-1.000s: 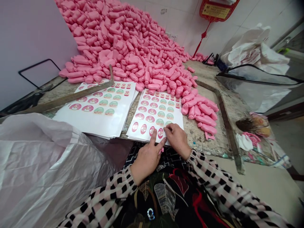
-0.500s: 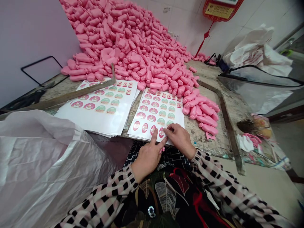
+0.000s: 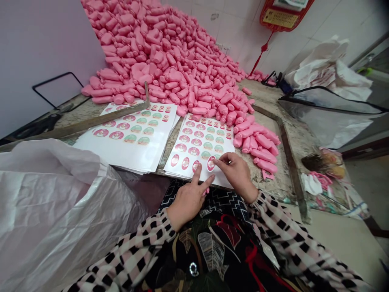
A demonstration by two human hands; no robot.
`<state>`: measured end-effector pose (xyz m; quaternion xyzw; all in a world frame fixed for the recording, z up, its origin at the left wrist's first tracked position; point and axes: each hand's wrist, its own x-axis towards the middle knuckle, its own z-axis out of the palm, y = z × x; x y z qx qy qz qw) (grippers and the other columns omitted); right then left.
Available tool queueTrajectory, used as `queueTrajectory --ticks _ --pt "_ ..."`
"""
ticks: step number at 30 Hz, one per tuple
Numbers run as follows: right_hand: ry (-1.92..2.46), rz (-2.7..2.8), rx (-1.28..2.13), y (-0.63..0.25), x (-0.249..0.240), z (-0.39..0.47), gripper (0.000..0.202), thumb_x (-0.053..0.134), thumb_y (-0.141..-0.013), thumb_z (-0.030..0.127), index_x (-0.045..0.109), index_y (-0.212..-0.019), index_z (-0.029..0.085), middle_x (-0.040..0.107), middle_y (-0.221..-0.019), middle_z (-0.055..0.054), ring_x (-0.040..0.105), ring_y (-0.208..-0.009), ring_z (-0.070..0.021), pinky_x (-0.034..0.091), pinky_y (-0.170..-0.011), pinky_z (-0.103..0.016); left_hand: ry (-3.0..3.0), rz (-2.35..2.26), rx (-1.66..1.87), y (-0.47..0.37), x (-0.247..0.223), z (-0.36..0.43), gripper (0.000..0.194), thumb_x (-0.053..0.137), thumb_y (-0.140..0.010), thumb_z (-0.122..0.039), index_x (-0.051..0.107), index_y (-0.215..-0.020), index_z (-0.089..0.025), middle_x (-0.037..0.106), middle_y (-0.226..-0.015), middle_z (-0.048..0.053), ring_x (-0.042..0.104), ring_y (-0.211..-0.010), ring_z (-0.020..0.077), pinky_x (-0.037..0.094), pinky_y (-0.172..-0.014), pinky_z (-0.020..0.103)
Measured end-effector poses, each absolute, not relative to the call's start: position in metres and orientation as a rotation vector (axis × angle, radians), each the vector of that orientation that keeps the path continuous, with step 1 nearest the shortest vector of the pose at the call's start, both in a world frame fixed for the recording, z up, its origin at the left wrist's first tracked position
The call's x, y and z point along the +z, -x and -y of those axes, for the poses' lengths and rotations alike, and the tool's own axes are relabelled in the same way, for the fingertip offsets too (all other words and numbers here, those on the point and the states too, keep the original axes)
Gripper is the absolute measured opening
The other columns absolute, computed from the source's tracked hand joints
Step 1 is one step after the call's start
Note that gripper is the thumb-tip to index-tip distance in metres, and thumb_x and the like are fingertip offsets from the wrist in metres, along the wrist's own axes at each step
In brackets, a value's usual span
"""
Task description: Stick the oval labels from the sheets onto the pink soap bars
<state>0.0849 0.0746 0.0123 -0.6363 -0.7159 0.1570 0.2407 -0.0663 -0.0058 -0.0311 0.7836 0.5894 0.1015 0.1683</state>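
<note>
My right hand pinches an oval red-rimmed sticker between thumb and forefinger, just over the lower right of a white sticker sheet. Index and middle fingers of my left hand are spread over the sheet's bottom edge, the index on another oval sticker. Its other fingers are curled, and part of a small pink plastic piece shows from under them. Pink dome-shaped, green and small red stickers fill the rows higher on the sheet. More sheets lie beneath it.
A large heap of pink plastic pieces covers the back of the table, with a smaller group at right. Another sticker stack lies left under a bent metal bar. A white sack stands front left. An angled bar lies right.
My right hand has moved slightly right, and the oval sticker in its fingers has come away from its row. My left hand stays nearly where it was on the sheet.
</note>
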Motion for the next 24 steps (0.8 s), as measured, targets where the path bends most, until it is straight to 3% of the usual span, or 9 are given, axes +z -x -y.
queueTrajectory --ticks 3,6,9,11,13,16,24 --pt "1.692 1.851 0.598 -0.093 0.008 -0.08 0.033 0.058 -0.07 0.052 0.062 -0.069 0.02 0.059 -0.067 0.001 0.049 -0.06 -0.0129 0.033 -0.056 -0.025 -2.17 -1.555 0.448 0.075 -0.027 0.01 0.061 0.044 -0.085 -0.022 0.02 -0.138 -0.039 0.002 -0.15 0.007 0.056 -0.104 0.0246 0.046 -0.082 0.037" --pt "1.583 1.729 0.734 -0.095 0.011 -0.079 0.033 0.061 -0.068 0.051 0.06 -0.067 0.018 0.056 -0.064 0.001 0.046 -0.058 -0.0118 0.034 -0.056 -0.025 -1.952 -1.344 0.742 0.087 -0.018 0.018 0.058 0.05 -0.084 -0.029 0.028 -0.137 -0.033 0.034 -0.141 0.006 0.048 -0.114 0.0226 0.037 -0.095 0.036" --pt "1.465 1.658 0.879 -0.086 0.02 -0.068 0.032 0.063 -0.067 0.049 0.058 -0.067 0.017 0.054 -0.063 0.002 0.045 -0.058 -0.0112 0.034 -0.055 -0.024 -1.306 -1.197 1.021 0.095 -0.006 0.019 0.056 0.051 -0.082 -0.043 0.037 -0.133 -0.024 0.061 -0.107 0.007 0.059 -0.087 0.0162 0.047 -0.08 0.03" --pt "1.405 1.653 0.963 -0.076 0.027 -0.057 0.031 0.063 -0.068 0.048 0.057 -0.068 0.018 0.053 -0.063 0.002 0.044 -0.058 -0.0111 0.035 -0.055 -0.024 -0.785 -1.026 1.147 0.095 0.001 0.014 0.053 0.041 -0.084 -0.051 0.044 -0.127 -0.019 0.064 -0.089 0.007 0.056 -0.06 0.0112 0.048 -0.056 0.024" --pt "1.355 1.691 1.022 -0.065 0.03 -0.045 0.03 0.063 -0.068 0.048 0.057 -0.068 0.019 0.053 -0.063 0.002 0.044 -0.058 -0.0112 0.035 -0.054 -0.024 -0.435 -0.861 1.211 0.093 0.007 0.006 0.05 0.041 -0.084 -0.052 0.052 -0.115 -0.015 0.062 -0.081 0.006 0.054 -0.055 0.0097 0.045 -0.048 0.021" --pt "1.329 1.771 1.038 -0.055 0.03 -0.033 0.029 0.062 -0.069 0.048 0.058 -0.069 0.019 0.056 -0.066 0.001 0.046 -0.06 -0.0119 0.037 -0.056 -0.025 -0.208 -0.769 1.238 0.089 0.012 -0.004 0.042 0.045 -0.084 -0.049 0.058 -0.105 -0.014 0.058 -0.081 0.004 0.056 -0.061 0.0097 0.047 -0.049 0.02" --pt "1.365 1.827 1.007 -0.053 0.026 -0.027 0.024 0.061 -0.072 0.044 0.059 -0.072 0.02 0.06 -0.072 0.001 0.051 -0.064 -0.0125 0.039 -0.059 -0.025 -0.243 -0.71 1.23 0.082 0.008 -0.006 0.048 0.046 -0.082 -0.052 0.056 -0.109 -0.014 0.054 -0.074 0.002 0.052 -0.055 0.0084 0.044 -0.044 0.02"
